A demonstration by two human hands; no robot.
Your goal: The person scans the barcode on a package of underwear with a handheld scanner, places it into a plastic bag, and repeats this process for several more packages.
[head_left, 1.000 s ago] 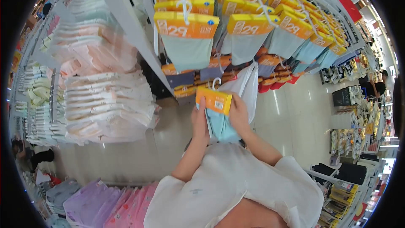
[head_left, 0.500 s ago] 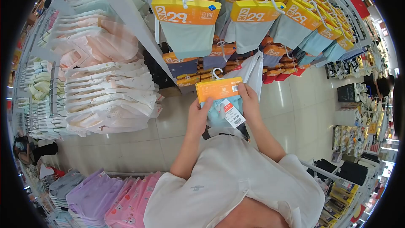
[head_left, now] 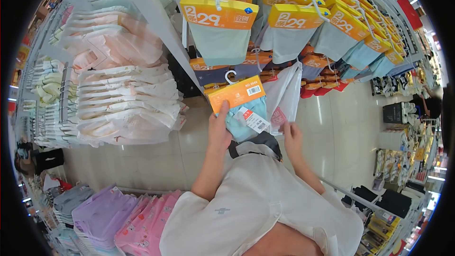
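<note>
My left hand (head_left: 219, 125) is closed on a hanging pack of light blue clothing (head_left: 233, 123), its thumb over the orange header card (head_left: 237, 96). A small white hook (head_left: 231, 77) stands up from the card. A white and red price tag (head_left: 256, 121) lies across the blue fabric. To the right, my right hand (head_left: 294, 138) pinches the lower edge of a white plastic bag (head_left: 287, 92) with red print. This bag hangs from the rack in front. The exact kind of garment in the pack cannot be made out.
Ahead, a rack carries rows of packs with yellow-orange cards (head_left: 219, 13). Pale baby clothes (head_left: 125, 106) hang on the left, behind a white post (head_left: 156, 19). Purple clothes (head_left: 102, 213) and pink clothes (head_left: 147, 223) hang at lower left. A person in dark trousers (head_left: 50, 159) is at far left.
My right hand has let go of the card and moved down and right to the plastic bag. The pack, now in my left hand only, has tilted and shifted slightly left.
</note>
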